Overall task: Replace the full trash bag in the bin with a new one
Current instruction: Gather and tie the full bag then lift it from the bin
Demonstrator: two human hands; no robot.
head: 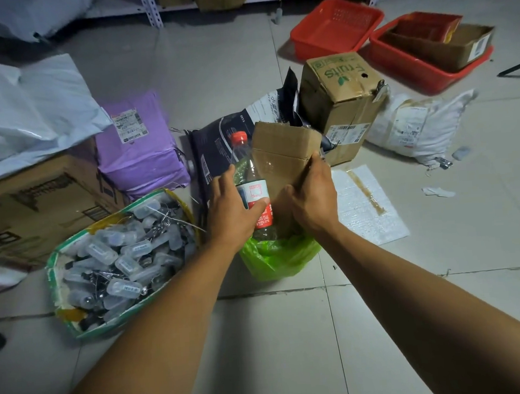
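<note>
A green trash bag (280,257) lines a small bin on the tiled floor at centre; the bin itself is hidden under the bag. A clear plastic bottle (253,179) with a red cap and red label sticks up out of the bag, and my left hand (235,207) grips it around the label. Beside it stands a piece of brown cardboard (284,161), also rising from the bag. My right hand (314,199) holds that cardboard along its right edge, thumb on its front.
A green-rimmed sack (72,262) of small clear plastic tags sits left of the bin. Purple parcel (140,149), dark mailers (217,138), a "Fruits" carton (341,99), white parcels (417,127), foam sheet (367,204) and red baskets (336,28) crowd the floor behind.
</note>
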